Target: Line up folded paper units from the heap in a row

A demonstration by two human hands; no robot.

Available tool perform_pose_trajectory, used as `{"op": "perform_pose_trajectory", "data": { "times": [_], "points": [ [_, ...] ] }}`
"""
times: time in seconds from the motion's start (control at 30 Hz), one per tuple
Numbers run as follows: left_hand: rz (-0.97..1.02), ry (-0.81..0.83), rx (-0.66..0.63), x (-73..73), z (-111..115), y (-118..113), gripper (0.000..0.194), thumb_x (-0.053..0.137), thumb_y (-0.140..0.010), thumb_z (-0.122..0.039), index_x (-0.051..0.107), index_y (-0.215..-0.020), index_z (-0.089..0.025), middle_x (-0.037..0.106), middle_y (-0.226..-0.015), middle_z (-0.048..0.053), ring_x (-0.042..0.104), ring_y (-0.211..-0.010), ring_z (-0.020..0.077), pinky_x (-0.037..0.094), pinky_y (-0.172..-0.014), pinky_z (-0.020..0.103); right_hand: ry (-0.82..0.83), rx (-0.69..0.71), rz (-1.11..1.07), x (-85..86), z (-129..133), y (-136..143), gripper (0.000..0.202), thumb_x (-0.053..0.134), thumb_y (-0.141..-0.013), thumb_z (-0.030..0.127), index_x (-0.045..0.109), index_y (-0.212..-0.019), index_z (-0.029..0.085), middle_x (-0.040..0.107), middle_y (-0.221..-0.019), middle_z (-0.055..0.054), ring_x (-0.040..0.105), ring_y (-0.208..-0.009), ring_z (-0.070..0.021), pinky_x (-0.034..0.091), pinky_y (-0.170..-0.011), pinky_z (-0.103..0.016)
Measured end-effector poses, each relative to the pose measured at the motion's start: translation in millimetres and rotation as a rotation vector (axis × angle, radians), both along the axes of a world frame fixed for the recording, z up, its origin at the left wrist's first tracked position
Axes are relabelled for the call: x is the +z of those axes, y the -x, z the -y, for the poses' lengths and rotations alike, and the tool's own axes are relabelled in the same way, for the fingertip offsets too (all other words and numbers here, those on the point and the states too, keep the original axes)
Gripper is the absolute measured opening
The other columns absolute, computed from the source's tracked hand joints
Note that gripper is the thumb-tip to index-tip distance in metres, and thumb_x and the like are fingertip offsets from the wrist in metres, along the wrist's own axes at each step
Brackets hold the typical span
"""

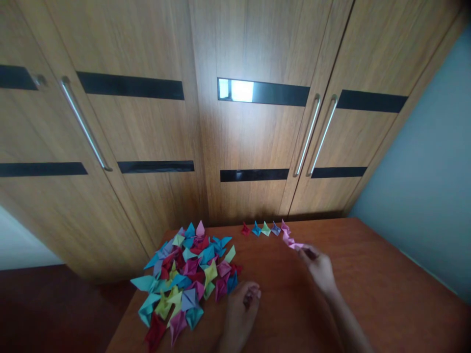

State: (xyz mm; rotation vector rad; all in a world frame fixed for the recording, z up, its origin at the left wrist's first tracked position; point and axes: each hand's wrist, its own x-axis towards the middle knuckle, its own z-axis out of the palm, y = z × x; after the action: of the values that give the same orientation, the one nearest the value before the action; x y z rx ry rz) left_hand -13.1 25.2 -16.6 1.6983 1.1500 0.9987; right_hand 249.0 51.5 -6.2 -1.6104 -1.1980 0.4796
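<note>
A heap of folded paper pieces (184, 274) in teal, magenta, yellow, red and purple lies on the left of a brown wooden table (386, 294). A short row of single pieces (265, 228), red, blue, green, purple and pink, curves along the table's far edge. My right hand (319, 268) pinches a pink folded piece (294, 244) at the right end of that row. My left hand (241, 314) rests on the table beside the heap, fingers curled around a small dark red piece (250, 296).
Wooden wardrobe doors (257, 137) with metal bar handles (308, 135) and black strips stand right behind the table. A pale blue wall (430, 196) is on the right. Dark floor (55, 309) shows to the left of the table.
</note>
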Motion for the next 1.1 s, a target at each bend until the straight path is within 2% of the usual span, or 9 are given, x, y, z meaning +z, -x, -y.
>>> {"op": "perform_pose_trajectory", "data": {
  "times": [0.1,0.2,0.3,0.5,0.67,1.1],
  "points": [
    [-0.016,-0.012,-0.017,1.0,0,0,0.017,0.05,-0.084,-0.028,0.064,-0.082,-0.019,0.067,-0.079,0.004,0.062,-0.073,0.0174,0.047,-0.065,0.025,0.069,-0.244,0.16,-1.2,-28,-34,0.043,0.051,-0.079,0.053,0.068,-0.094,0.016,0.072,-0.088,-0.011,0.067,-0.082,-0.0257,0.05,-0.071,-0.03],
    [-0.026,-0.017,-0.025,1.5,-1,0,0.018,0.049,-0.084,-0.028,0.064,-0.082,-0.019,0.066,-0.078,0.004,0.061,-0.073,0.0175,0.046,-0.066,0.025,0.27,-0.341,0.34,-7.6,-51,-53,0.04,0.044,-0.084,0.047,0.066,-0.1,0.017,0.072,-0.09,-0.01,0.067,-0.085,-0.0236,0.048,-0.072,-0.027],
    [-0.043,-0.007,-0.023,1.9,-1,0,0.018,0.048,-0.084,-0.028,0.063,-0.08,-0.019,0.066,-0.077,0.004,0.061,-0.072,0.0177,0.045,-0.065,0.025,0.435,-0.35,0.431,-15.5,-66,-56,0.037,0.043,-0.086,0.043,0.066,-0.101,0.018,0.072,-0.09,-0.011,0.067,-0.088,-0.025,0.048,-0.07,-0.028],
    [-0.078,-0.009,-0.04,2.4,0,0,0.02,0.046,-0.086,-0.028,0.063,-0.079,-0.019,0.065,-0.077,0.004,0.06,-0.072,0.0172,0.043,-0.064,0.024,0.555,-0.353,0.484,-22.3,-88,-48,0.038,0.043,-0.084,0.046,0.067,-0.1,0.021,0.069,-0.094,-0.015,0.066,-0.087,-0.0304,0.048,-0.067,-0.035],
    [-0.09,-0.017,-0.041,3.1,1,-1,0.019,0.046,-0.086,-0.025,0.062,-0.077,-0.019,0.064,-0.075,0.003,0.058,-0.07,0.0164,0.041,-0.062,0.023,0.616,-0.357,0.513,-24.1,-95,-41,0.039,0.04,-0.086,0.045,0.065,-0.104,0.02,0.068,-0.094,-0.017,0.065,-0.088,-0.0312,0.049,-0.069,-0.038],
    [-0.09,-0.029,-0.048,3.4,0,-1,0.02,0.045,-0.087,-0.023,0.061,-0.076,-0.019,0.062,-0.074,0.002,0.057,-0.069,0.0159,0.039,-0.062,0.023,0.654,-0.366,0.567,-24.6,-91,-31,0.04,0.035,-0.088,0.041,0.06,-0.108,0.017,0.067,-0.094,-0.017,0.065,-0.087,-0.033,0.049,-0.07,-0.04]
  ]
}}
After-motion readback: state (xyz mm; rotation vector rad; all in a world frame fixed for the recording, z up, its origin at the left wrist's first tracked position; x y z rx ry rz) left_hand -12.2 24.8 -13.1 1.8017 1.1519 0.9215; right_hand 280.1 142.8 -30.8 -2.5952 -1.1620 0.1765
